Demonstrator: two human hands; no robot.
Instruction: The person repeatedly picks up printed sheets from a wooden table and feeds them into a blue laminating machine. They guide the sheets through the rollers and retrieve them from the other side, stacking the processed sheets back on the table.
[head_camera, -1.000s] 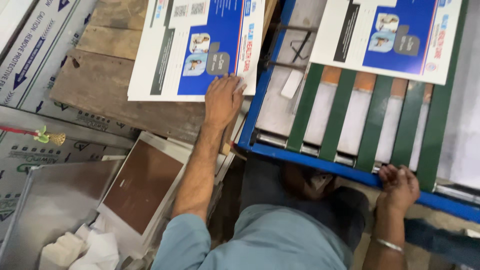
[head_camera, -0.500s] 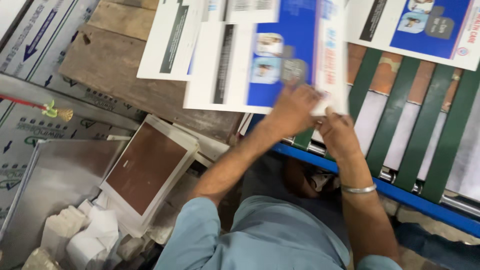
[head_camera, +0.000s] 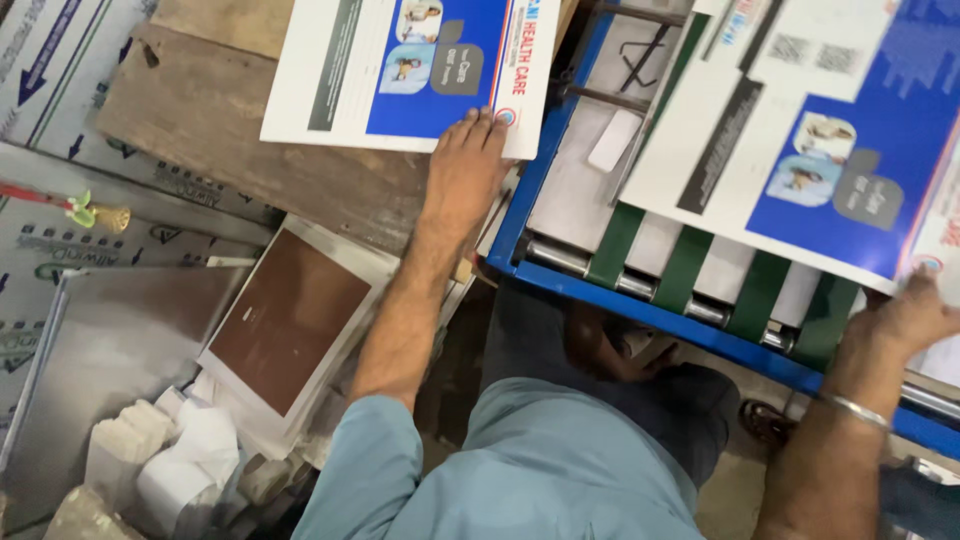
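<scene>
Near the blue conveyor frame (head_camera: 640, 305), the right hand (head_camera: 905, 318) grips the lower edge of a printed sheet (head_camera: 800, 130) lying on the belts. Left of the frame, the left hand (head_camera: 465, 165) presses flat, fingers spread, on another sheet's (head_camera: 400, 70) edge upon the wooden worktop (head_camera: 240, 150).

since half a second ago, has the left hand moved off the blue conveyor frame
Yes. The left hand has swung left, away from the blue conveyor frame, and lies flat on the printed sheet over the wooden board.

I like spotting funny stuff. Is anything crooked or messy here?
Yes. The printed sheet under the right hand lies tilted across the green belts. By the left hand, the other sheet overhangs the wooden board. Crumpled white paper sits piled at lower left.
</scene>
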